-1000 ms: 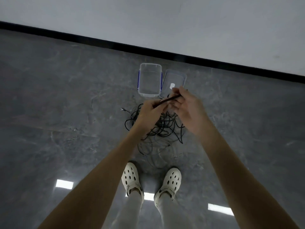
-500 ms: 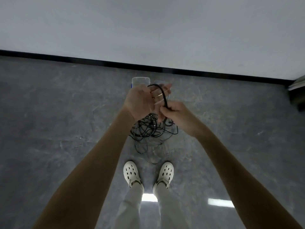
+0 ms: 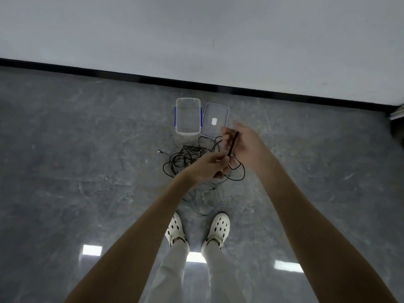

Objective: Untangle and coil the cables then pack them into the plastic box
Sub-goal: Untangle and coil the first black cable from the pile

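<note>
Left hand (image 3: pixel 208 168) pinches the lower end of a thin black cable (image 3: pixel 233 143); right hand (image 3: pixel 246 145) grips its upper stretch. Tangled heap of black cables (image 3: pixel 185 157) lies on the floor, near the clear plastic box (image 3: pixel 188 132). Risk: pulling taut likely cinches knots and drags the heap.

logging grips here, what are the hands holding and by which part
One black cable, a short stretch held between both hands: the left hand pinches its lower part, the right hand grips its upper part.
</note>
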